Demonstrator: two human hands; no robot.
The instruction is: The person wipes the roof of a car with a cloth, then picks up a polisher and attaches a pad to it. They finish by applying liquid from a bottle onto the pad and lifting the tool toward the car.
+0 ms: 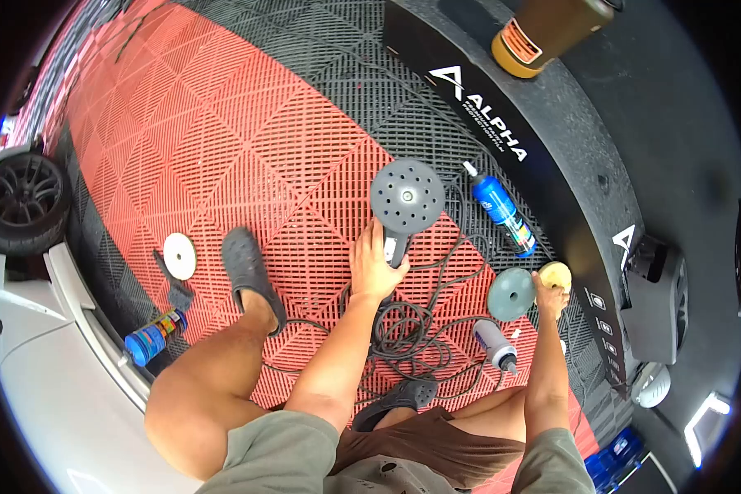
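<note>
My left hand (375, 267) is wrapped round the neck of a polisher, whose round grey backing plate (407, 210) with its ring of holes faces up. A yellow foam polishing pad (556, 277) is pinched in my right hand (552, 300), with my fingers at its near edge. Right beside that hand lies a grey-green polishing pad (510, 295) with a hole in its centre. A grey bottle with a dark cap (494, 344) rests on the floor below it. The polisher's black cord (407, 333) is coiled between my arms.
A blue bottle (502, 212) lies near the black ALPHA-printed bench edge (502, 123). To the left are a white pad (179, 256), a brush (179, 294) and another blue bottle (155, 337), beside a pale car (49, 354). A brown jug (543, 37) stands on the bench.
</note>
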